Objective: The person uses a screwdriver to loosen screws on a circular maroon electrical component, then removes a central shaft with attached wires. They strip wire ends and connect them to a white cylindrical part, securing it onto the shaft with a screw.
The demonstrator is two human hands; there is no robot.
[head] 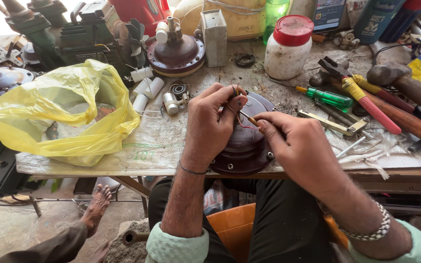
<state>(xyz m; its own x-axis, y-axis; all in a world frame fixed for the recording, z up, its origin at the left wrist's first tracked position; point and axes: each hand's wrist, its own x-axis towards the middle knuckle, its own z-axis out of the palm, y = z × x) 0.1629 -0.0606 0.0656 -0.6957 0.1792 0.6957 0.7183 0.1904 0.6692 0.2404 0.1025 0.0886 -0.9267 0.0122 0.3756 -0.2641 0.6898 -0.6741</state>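
A round maroon motor housing (pixel 242 146) lies at the workbench's front edge, partly hidden by my hands. My left hand (pixel 210 124) rests on its left side and pinches thin red and dark wires (pixel 237 92) at its top. My right hand (pixel 296 141) holds a slim tool with a wooden-coloured shaft (pixel 250 118), its tip pointing at the wires. Both hands nearly touch above the housing.
A yellow plastic bag (pixel 59 112) lies at the left. A second maroon housing (pixel 176 51), a white jar with a red lid (pixel 288 46), a green screwdriver (pixel 325 96), pliers (pixel 361 95) and a hammer (pixel 410 87) crowd the bench. Another person's foot (pixel 96 204) shows below.
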